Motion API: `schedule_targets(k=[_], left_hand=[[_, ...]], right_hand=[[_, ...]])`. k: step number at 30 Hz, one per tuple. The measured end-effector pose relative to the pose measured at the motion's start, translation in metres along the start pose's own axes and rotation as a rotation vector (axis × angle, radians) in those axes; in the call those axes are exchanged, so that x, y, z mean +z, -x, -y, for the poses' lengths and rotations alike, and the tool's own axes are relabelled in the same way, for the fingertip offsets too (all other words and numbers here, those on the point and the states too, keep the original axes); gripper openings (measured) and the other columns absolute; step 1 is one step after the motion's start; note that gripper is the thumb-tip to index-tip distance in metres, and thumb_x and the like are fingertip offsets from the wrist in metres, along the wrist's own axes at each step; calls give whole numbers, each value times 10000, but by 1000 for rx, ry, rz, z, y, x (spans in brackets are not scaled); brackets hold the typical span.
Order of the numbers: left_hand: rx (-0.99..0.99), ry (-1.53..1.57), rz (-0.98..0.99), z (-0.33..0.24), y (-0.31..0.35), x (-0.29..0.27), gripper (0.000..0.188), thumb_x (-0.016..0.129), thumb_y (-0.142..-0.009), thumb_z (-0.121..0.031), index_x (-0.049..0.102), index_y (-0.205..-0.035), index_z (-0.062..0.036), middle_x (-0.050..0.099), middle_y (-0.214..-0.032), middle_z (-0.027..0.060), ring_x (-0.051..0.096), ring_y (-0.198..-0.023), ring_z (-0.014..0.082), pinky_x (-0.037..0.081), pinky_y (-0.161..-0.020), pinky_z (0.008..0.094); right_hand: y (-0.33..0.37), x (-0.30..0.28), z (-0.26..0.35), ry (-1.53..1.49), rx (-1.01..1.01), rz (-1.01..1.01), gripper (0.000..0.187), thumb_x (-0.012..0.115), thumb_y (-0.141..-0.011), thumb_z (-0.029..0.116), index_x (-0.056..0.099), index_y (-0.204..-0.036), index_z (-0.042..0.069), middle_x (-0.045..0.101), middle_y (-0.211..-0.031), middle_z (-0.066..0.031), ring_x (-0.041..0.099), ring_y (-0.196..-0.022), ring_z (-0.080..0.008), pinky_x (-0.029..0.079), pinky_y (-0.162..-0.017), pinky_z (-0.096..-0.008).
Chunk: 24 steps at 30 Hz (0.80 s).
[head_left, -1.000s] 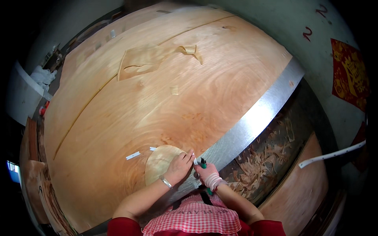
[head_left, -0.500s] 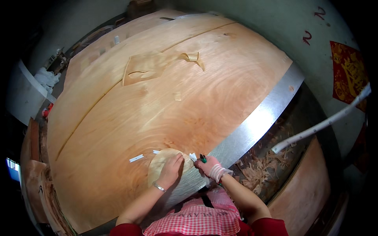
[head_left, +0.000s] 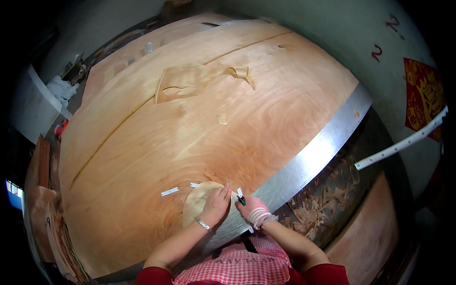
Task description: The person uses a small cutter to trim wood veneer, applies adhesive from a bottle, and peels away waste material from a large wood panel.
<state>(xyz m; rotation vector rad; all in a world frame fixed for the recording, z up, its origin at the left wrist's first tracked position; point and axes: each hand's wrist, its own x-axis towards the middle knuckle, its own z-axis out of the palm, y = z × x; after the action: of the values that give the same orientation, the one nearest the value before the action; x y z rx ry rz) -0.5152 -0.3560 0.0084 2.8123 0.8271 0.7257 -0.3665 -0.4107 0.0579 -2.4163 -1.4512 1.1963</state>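
So the white strip (head_left: 401, 145) swung up from low beside the metal edge band (head_left: 313, 156) and now pokes out further over the shavings. Right hand (head_left: 252, 209) slid its green cutter (head_left: 241, 197) along the round veneer patch (head_left: 202, 204), closer to the left hand (head_left: 216, 204).

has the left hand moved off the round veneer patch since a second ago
No. The left hand stays pressed on the round patch, beside the metal edge strip.

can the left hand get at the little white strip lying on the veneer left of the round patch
Probably yes. The white strip lies bare on the veneer sheet, just left of the round patch under the left hand. Nothing lies between them; the hand would have to leave the patch.
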Motion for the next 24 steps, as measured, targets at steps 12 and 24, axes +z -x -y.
schedule_targets(k=[12,24], left_hand=[[-286,-1,-17,11,23,-38,304,481,-775,-36,515,-1056,76,498,-1127,201,483,-1043,336,405,-891,394],[-305,-207,46,19,13,-28,368,481,-778,-87,501,-1120,47,497,-1156,164,496,-909,235,428,-732,344]], right_hand=[[-43,-20,28,-266,-186,189,345,556,-764,351,615,-745,11,587,-627,-163,584,-587,-272,454,-570,-359],[-33,-11,65,-108,-119,218,395,570,-763,374,626,-864,-3,621,-689,-161,622,-655,-281,484,-598,-387]])
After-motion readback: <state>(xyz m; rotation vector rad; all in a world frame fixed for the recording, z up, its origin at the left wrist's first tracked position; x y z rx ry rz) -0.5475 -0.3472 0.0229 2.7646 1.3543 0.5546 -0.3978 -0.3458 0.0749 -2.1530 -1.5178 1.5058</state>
